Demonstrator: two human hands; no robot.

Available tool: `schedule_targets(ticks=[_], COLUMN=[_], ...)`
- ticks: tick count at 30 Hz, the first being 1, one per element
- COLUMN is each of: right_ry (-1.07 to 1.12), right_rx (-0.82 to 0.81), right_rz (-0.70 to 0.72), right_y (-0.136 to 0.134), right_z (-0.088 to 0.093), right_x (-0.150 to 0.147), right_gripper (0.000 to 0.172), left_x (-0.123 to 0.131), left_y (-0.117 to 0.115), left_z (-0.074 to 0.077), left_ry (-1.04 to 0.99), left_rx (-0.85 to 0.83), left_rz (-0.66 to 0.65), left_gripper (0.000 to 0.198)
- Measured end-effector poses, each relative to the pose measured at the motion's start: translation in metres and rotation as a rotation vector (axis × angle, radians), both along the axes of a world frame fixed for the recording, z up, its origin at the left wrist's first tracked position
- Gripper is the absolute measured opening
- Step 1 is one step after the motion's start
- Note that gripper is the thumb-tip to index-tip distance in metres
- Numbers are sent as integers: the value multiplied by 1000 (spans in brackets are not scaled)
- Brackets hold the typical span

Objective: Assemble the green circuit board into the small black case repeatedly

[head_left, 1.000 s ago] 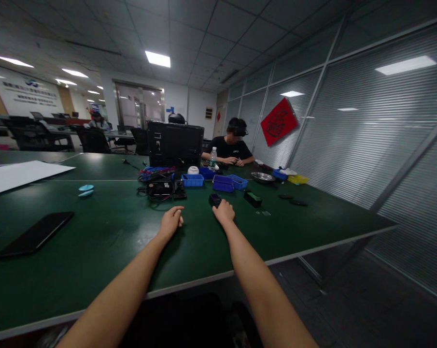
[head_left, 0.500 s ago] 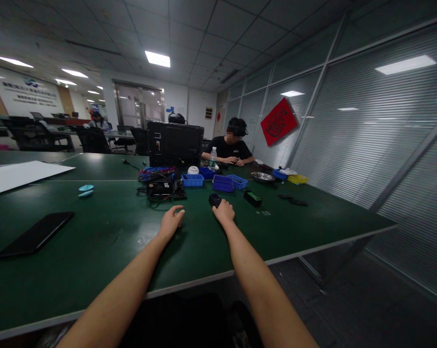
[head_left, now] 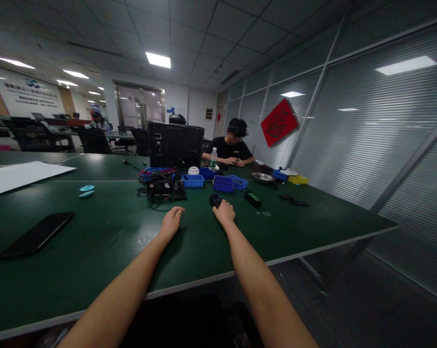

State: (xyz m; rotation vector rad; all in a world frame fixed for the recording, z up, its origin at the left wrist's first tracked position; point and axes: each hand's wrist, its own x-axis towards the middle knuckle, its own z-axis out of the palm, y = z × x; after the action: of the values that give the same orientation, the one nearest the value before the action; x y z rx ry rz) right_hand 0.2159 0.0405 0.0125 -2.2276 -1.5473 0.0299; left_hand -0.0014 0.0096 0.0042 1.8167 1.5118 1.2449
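On the green table point(head_left: 105, 237), my right hand point(head_left: 224, 212) is closed around the near end of a small black box-like device point(head_left: 215, 199); my fingers cover part of it, and its exact kind is unclear. My left hand point(head_left: 171, 221) rests at the table to its left, holding nothing, with its fingers loosely extended to the right. To the right of my right hand lies a black box with a green top point(head_left: 253, 198). A small ring point(head_left: 258, 213) and a clear flat piece point(head_left: 266, 213) sit just in front of that box.
Beyond my hands stand blue trays point(head_left: 192, 181), a baseball point(head_left: 193, 170), a cabled black device point(head_left: 160, 189), a monitor point(head_left: 175, 145) and a water bottle point(head_left: 213, 158). A co-worker point(head_left: 232, 145) sits across the table. A black tablet-like slab point(head_left: 37, 234) lies left; a metal dish point(head_left: 263, 178) is farther right.
My left hand's fingers have drawn slightly closer together. My right hand stays on the black device, and the view has shifted only a little.
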Motion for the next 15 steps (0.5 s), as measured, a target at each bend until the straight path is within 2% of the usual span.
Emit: schedule_targets(ticks=[5, 15], right_ry=[-7, -10], right_rx=[11, 2], right_rz=[-6, 1], right_y=[1, 3], right_z=[-2, -3], right_x=[1, 2], right_gripper=[45, 47], left_x=[0, 0], left_y=[-3, 4], left_z=[1, -5], left_ry=[3, 85], left_rx=[-40, -14], left_rz=[-58, -77], left_gripper=[31, 25])
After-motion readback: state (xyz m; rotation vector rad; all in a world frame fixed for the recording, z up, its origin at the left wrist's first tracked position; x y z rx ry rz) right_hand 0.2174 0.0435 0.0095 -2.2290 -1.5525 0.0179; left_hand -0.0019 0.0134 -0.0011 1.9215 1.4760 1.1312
